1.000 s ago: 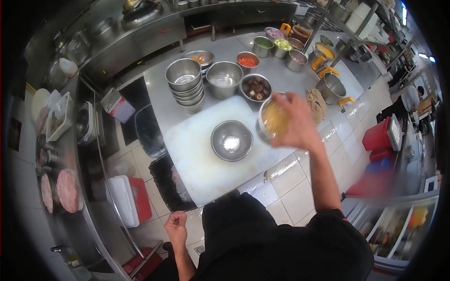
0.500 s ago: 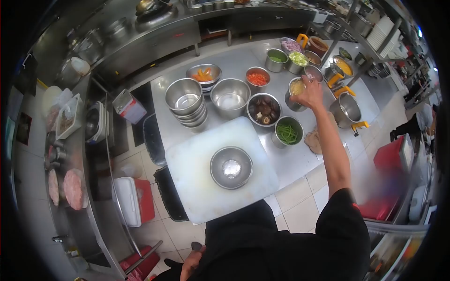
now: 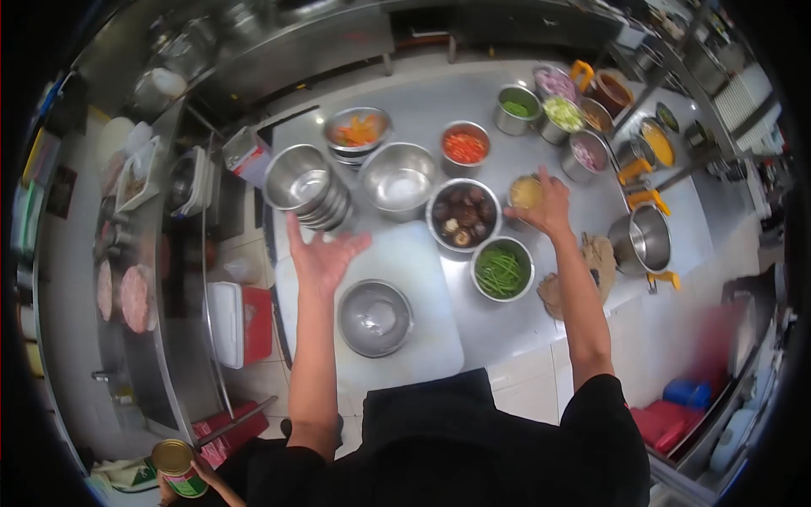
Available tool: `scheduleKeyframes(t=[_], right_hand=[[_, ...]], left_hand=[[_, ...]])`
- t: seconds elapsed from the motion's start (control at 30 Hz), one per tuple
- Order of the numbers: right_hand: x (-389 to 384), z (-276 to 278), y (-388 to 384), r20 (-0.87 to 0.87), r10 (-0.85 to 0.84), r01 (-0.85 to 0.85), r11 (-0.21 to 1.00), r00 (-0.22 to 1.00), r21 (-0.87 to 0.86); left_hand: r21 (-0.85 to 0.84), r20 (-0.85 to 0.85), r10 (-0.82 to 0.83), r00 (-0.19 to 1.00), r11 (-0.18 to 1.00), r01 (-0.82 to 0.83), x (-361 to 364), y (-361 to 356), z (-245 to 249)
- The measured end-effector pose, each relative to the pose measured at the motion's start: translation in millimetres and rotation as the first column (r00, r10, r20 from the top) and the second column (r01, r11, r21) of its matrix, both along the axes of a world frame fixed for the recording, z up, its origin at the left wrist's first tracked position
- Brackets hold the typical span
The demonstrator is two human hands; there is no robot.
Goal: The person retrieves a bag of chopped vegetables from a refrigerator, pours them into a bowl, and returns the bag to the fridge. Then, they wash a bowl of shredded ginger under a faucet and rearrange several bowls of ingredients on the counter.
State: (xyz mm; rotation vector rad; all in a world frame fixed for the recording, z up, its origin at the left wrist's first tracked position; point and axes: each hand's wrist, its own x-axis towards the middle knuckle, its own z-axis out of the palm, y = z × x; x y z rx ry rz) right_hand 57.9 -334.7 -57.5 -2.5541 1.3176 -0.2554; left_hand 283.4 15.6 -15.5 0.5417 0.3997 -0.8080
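My left hand point(image 3: 321, 260) is raised over the left part of the white cutting board point(image 3: 427, 338), fingers spread and holding nothing. Close to it stand an empty metal bowl point(image 3: 375, 318) on the board and a stack of steel pots point(image 3: 301, 179). My right hand point(image 3: 549, 209) grips a small metal container point(image 3: 525, 193) of yellowish minced food, thumb on one side and fingers on the other. Beside that container are a bowl of dark mushrooms point(image 3: 463, 215) and a pot of cut green beans point(image 3: 503, 269).
Chopped red pepper point(image 3: 465, 147), orange pieces point(image 3: 358, 130) and onion point(image 3: 585, 155) stand in metal containers farther back. A brown cloth point(image 3: 596, 264) and a steel pot point(image 3: 641, 238) are at the right. Another person's hands hold a can point(image 3: 177, 467) at lower left.
My left hand has come up from low beside my body to above the board. My right hand has shifted the container of minced food toward the mushrooms. The other person's can has come into view.
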Motion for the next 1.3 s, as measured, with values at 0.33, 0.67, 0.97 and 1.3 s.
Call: scheduleKeyframes(t=[0.33, 0.67, 0.97, 1.3], right_hand=[[-176.2, -11.6, 52.6, -0.027, -0.109, 0.106, 0.989, 0.994, -0.100], [-155.9, -77.2, 67.0, 0.318, -0.024, 0.133, 0.936, 0.948, -0.325], [-148.7, -63.2, 140.2, 0.256, 0.192, -0.140, 0.968, 0.947, -0.209], [-147.8, -78.1, 99.5, 0.316, -0.127, 0.218, 0.938, 0.940, -0.271]], left_hand=[[0.103, 0.341, 0.268, 0.901, 0.942, -0.319, 61.8, -35.5, -13.2], [0.776, 0.474, -0.520, 0.710, 0.628, -0.058, -27.6, 5.5, -10.0], [0.759, 0.490, -0.809, -0.324, 0.579, -0.297, -169.8, -42.9, -10.8], [0.770, 0.561, -0.780, -0.278, 0.615, -0.172, -189.7, -81.7, -71.7]])
